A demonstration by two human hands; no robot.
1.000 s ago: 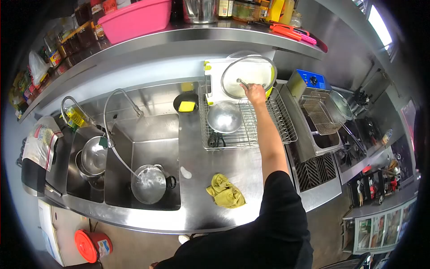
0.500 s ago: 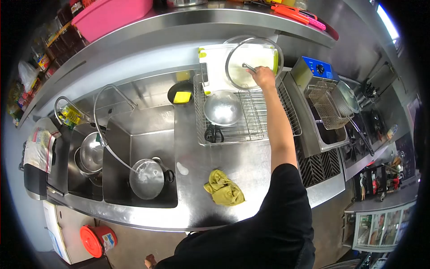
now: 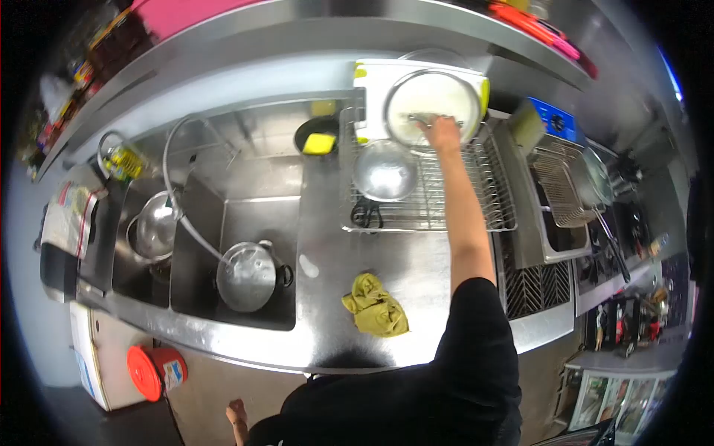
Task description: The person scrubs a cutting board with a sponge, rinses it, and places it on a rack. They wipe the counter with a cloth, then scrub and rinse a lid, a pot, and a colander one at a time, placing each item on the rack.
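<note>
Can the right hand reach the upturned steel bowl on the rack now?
Probably yes: the right hand, holding the round glass lid, is just beside the upturned steel bowl, with only bare wire rack between.

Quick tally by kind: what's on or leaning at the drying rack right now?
Glass lid: 1, right hand on its handle
Steel bowl: 1
White board: 1
Small black item: 1
Total: 4

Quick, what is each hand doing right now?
Left hand: not in view.
Right hand: closed on the handle of the glass lid, at the back of the dish rack.
</note>
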